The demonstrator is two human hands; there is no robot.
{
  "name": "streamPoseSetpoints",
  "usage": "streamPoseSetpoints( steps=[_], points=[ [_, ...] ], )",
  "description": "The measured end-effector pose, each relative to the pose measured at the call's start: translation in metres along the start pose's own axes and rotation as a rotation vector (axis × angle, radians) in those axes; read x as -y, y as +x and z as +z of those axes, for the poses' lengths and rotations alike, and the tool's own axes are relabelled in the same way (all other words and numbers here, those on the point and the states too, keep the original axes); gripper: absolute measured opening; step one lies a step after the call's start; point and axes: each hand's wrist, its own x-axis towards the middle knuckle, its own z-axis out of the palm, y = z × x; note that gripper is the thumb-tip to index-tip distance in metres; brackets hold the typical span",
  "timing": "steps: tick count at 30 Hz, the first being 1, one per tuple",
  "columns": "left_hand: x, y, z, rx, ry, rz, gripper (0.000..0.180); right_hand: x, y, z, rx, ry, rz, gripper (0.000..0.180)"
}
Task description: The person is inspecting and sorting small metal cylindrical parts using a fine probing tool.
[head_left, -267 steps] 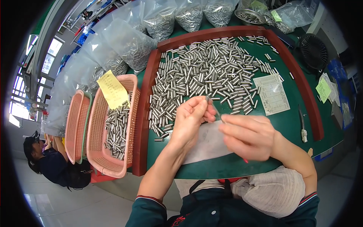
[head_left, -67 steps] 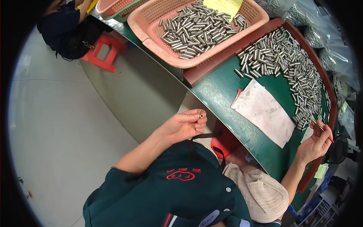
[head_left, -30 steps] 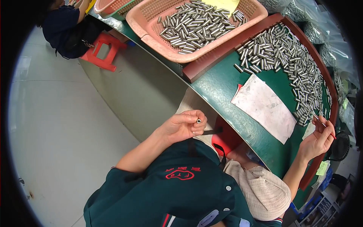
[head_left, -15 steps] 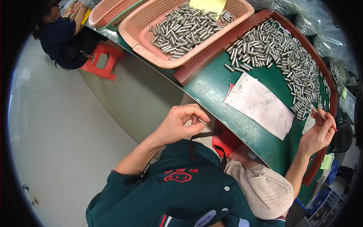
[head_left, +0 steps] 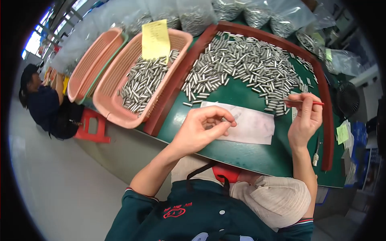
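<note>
My left hand (head_left: pixel 203 127) is over the white cloth (head_left: pixel 255 124), its thumb and fingers curled together round a small metal pin (head_left: pixel 223 119), mostly hidden. My right hand (head_left: pixel 306 120) grips a slim tool (head_left: pixel 317 103) with a red end, its thin metal shaft pointing left toward the loose pins. A broad heap of short, shiny metal pins (head_left: pixel 253 58) covers the far part of the green tabletop (head_left: pixel 257 156). A few pins lie close to the tool's tip; whether it touches one, I cannot tell.
A red-brown raised border (head_left: pixel 327 132) frames the work area. At left stand a pink basket (head_left: pixel 105 94) holding more pins and a yellow paper (head_left: pixel 156 40), then another pink basket (head_left: pixel 86 64). Filled plastic bags (head_left: pixel 197 16) line the back. A person (head_left: pixel 44 100) sits far left near a red stool (head_left: pixel 93 127).
The view has turned and lifted toward the table. My left hand has come from beside the table edge to above the cloth. My right hand still holds the tool near the pins.
</note>
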Motion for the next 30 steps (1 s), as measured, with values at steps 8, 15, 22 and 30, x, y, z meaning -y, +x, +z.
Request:
streamPoseSetpoints(
  steps=[8, 15, 22, 30],
  points=[
    [0.016, 0.081, 0.023, -0.005, 0.220, 0.138, 0.012, 0.007, 0.004, -0.007, -0.031, 0.037, -0.006, 0.015],
    [0.021, 0.087, 0.023, -0.061, 0.170, 0.021, 0.014, 0.006, 0.005, -0.014, -0.031, 0.038, 0.005, 0.014],
    [0.022, 0.086, 0.020, -0.067, 0.158, -0.022, 0.016, 0.005, 0.005, -0.011, -0.014, 0.060, 0.009, 0.014],
    [-0.057, 0.052, -0.016, -0.802, 1.149, 0.674, 0.017, 0.004, 0.003, -0.014, -0.029, 0.041, 0.020, 0.014]
  ],
)
